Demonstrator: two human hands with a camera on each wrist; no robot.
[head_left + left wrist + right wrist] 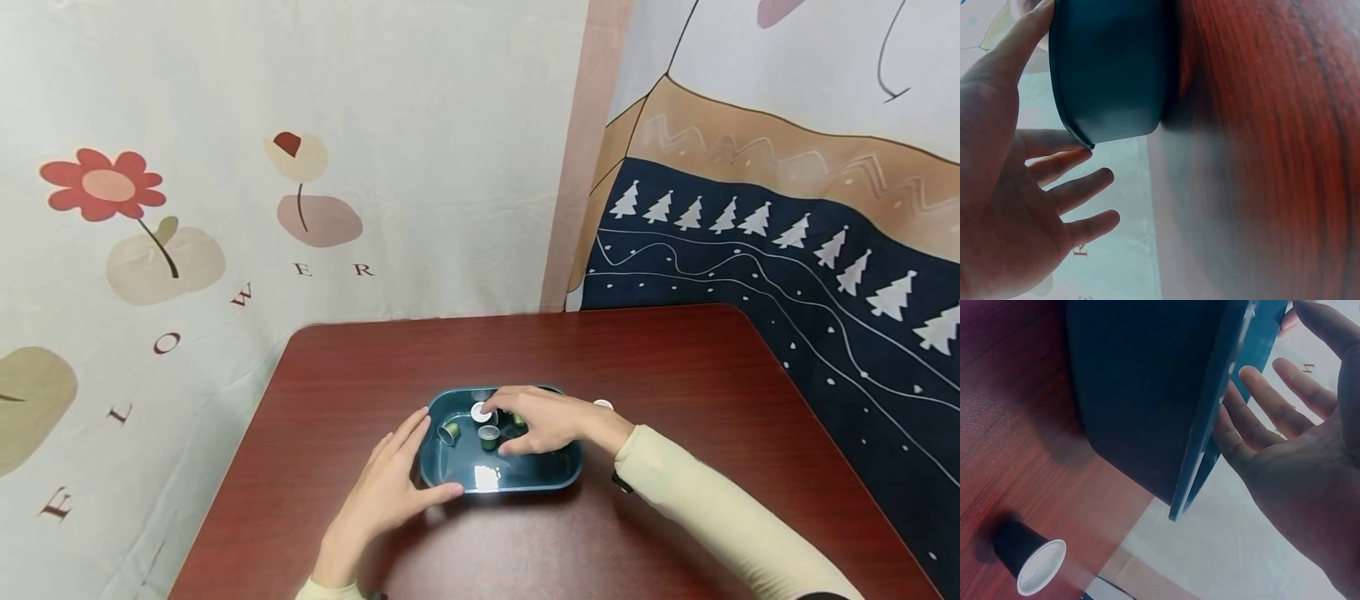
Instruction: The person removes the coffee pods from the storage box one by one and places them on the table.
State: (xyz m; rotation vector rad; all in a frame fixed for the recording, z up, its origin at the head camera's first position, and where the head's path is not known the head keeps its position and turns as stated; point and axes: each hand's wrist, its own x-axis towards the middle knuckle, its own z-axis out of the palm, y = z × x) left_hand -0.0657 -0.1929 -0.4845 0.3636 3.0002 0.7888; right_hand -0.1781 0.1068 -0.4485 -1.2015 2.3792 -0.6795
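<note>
A dark teal plastic basin (pixel 525 483) sits on the table. Inside are several small coffee capsules: a white-lidded one (pixel 480 412), a green one tipped on its side (pixel 450 432), and an upright green one (pixel 489 438). A further green capsule (pixel 519 419) is partly hidden under my right hand. My right hand (pixel 543 421) reaches over the basin, index fingertip at the white lid, thumb apart from it. My left hand (pixel 390 483) rests against the basin's left end, fingers spread, thumb at the near rim. In the left wrist view, fingertips (pixel 1092 150) touch the rim.
Outside the basin on the right, a dark capsule with a white lid (pixel 1041 567) stands on the table; my right wrist partly covers it in the head view. The reddish-brown wooden table (pixel 360 367) meets a printed curtain (pixel 450 167) at its back edge.
</note>
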